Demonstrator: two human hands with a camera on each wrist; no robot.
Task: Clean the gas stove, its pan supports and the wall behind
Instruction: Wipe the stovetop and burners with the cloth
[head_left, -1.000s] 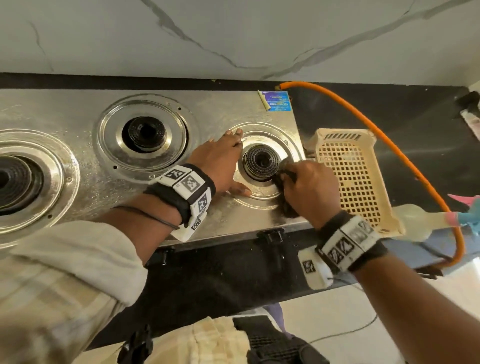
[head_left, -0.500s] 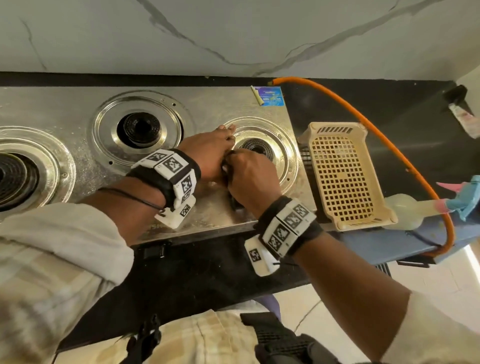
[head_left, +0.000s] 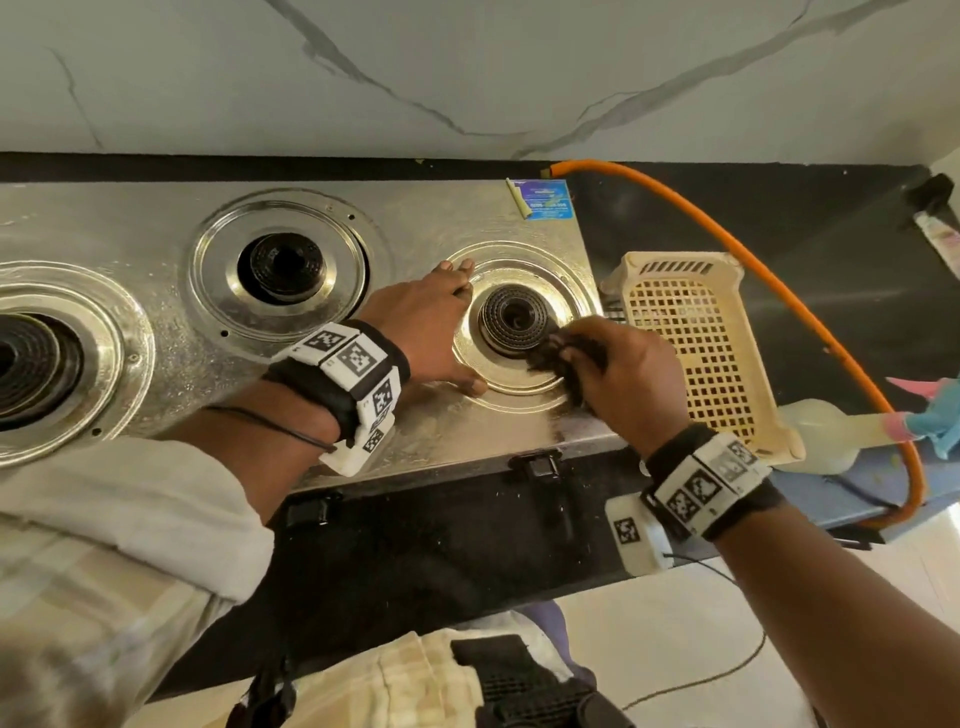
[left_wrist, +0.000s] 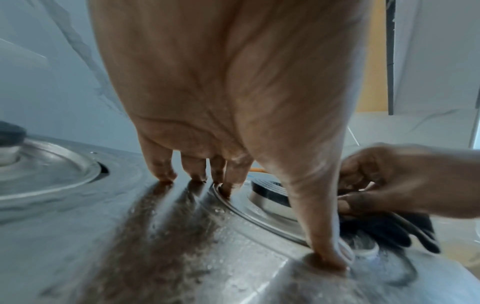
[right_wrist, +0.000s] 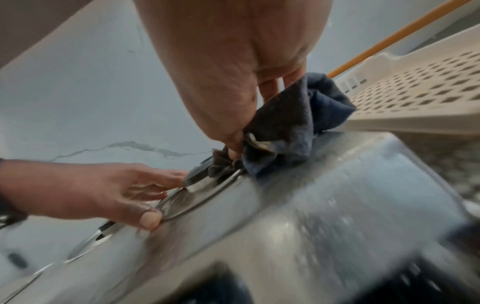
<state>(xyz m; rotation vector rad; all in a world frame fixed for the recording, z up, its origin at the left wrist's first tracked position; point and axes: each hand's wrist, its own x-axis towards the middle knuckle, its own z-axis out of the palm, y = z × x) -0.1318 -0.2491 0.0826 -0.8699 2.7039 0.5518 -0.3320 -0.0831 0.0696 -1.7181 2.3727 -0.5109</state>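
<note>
While the right hand (head_left: 631, 376) works a bunched dark cloth (right_wrist: 288, 123) around the rightmost burner (head_left: 514, 317), the step in hand looks to be wiping the shiny drip ring (head_left: 566, 270) of the gas stove (head_left: 415, 218); its grip is tight on the cloth, thumb and fingers pinching the folds, with the cloth touching the ring just beside the burner's near right edge. The left hand (head_left: 423, 325) holds nothing; its grip is wide, fingers (left_wrist: 158, 166) straight and fingertips pressed on the steel at the ring's left rim, thumb planted nearer the front edge. To do this well, I would keep that bracing hand firm so the stove does not slide on the black surface (head_left: 727, 234); sweep the cloth fully round the ring, following its groove, rather than dabbing one spot; press a fold into the seam where burner meets ring, since grime likely collects there. Droplets and streaks show on the steel top, so a drier patch of cloth should finish; no pan supports are in view, and the marbled wall (head_left: 467, 67) behind presumably awaits its turn.
</note>
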